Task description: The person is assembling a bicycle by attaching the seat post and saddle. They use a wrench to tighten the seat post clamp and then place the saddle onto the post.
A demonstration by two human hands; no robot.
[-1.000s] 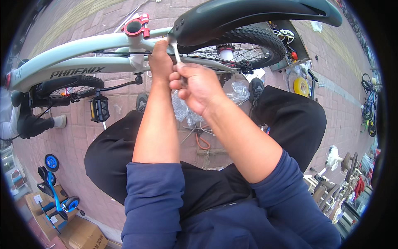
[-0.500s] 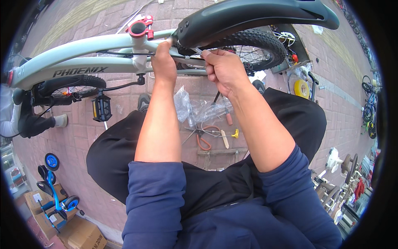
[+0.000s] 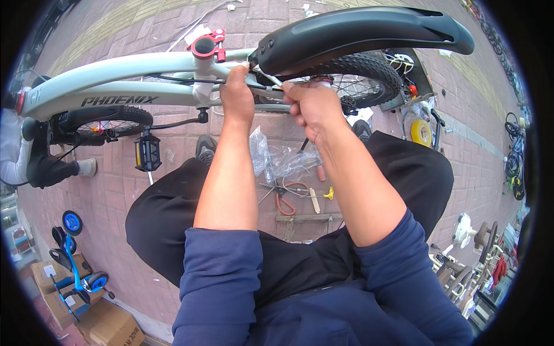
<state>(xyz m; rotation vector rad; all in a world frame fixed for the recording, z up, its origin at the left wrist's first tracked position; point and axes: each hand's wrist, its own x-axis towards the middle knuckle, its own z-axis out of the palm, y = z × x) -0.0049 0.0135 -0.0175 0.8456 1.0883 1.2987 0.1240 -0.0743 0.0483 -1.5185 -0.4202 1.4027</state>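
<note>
Pink brick pvmt (image 3: 104,202) w/ yel. strip (image 3: 109,36)

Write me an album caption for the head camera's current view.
Left hand at the pale bicycle frame, right hand gripping a silver wrench near the black mudguard, above pinkish paving.

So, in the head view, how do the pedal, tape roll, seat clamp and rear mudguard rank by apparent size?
1. Black rear mudguard
2. Pedal and red seat clamp: too alike to rank
3. Yellow tape roll

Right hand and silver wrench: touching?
Touching. The head view shows the right hand curled around the silver wrench, its shaft emerging from the grip.
</note>
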